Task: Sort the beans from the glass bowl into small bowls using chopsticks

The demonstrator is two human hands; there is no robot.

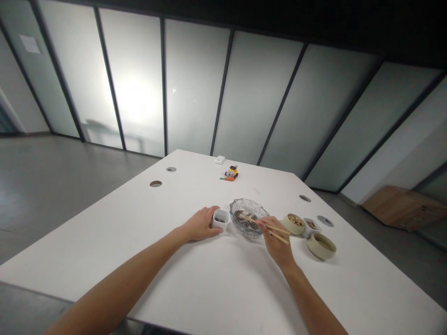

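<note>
My left hand [201, 224] rests on the table with thumb and fingers around the side of a small white cup [221, 227], which has some small dark pieces in it. Just right of the cup stands a clear glass bowl [248, 207] with a scalloped rim, holding many small dark pieces, perhaps seeds or beans. In my right hand [277, 242] is a pair of wooden chopsticks [278, 229]. Their tips reach down among the dark pieces in the glass bowl; I cannot tell whether a piece is pinched between them.
Right of my right hand stand a beige bowl of light brown nuts [294, 225], a white cup [312, 225] with brown pieces, and another beige bowl [321, 246]. Farther back lie a toy car [232, 171], an orange carrot-shaped object [228, 179] and a white box [220, 160]. The tabletop has several round holes.
</note>
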